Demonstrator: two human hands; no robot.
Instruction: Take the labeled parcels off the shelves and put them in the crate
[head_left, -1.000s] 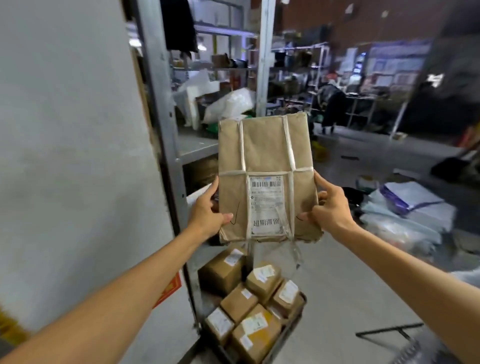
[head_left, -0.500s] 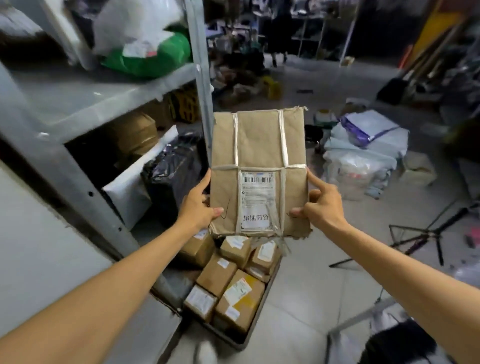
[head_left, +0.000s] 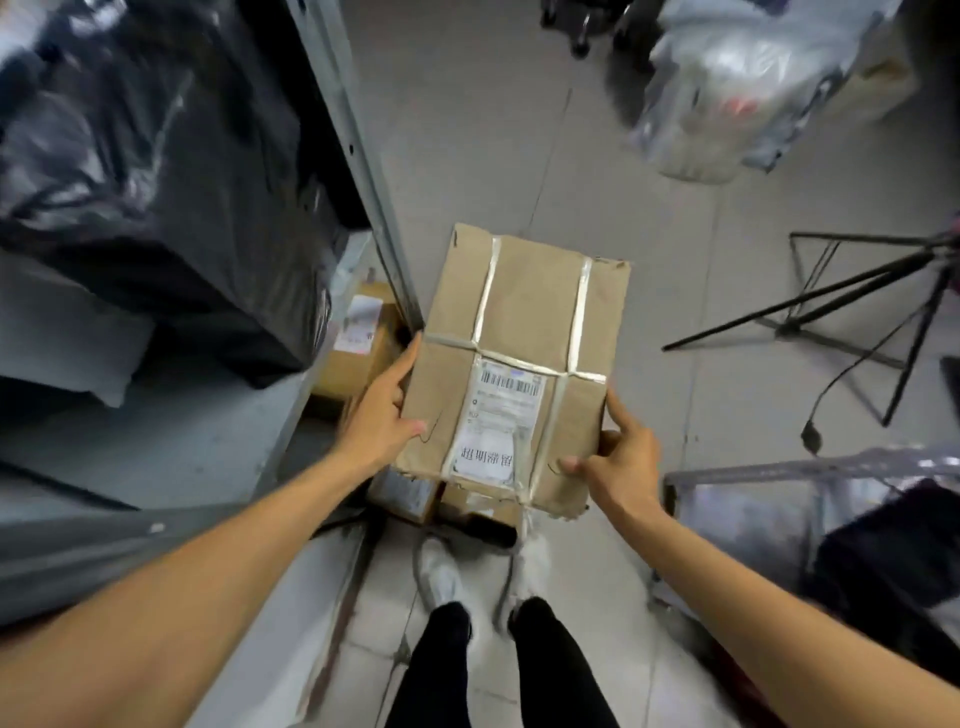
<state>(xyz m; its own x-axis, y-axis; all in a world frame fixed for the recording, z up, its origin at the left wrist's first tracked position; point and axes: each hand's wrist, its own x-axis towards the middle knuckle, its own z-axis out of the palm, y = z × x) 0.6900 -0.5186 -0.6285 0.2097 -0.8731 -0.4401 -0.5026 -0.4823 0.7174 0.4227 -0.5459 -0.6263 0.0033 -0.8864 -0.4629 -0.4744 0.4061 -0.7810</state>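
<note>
With the left hand and right hand gripping the taped parcel by its sides above the packed boxes, it looks best lowered flat, label up.

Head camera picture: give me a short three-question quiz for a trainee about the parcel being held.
1. True or false: only one hand holds the parcel.
2. The white label sits on the parcel's: A) half nearer the person, B) farther half, C) hidden underside.
3. Fill in: on the floor to the parcel's right stands a black ____.

Key:
1. False; the left hand and right hand each have a grip on it.
2. A.
3. tripod.
</note>
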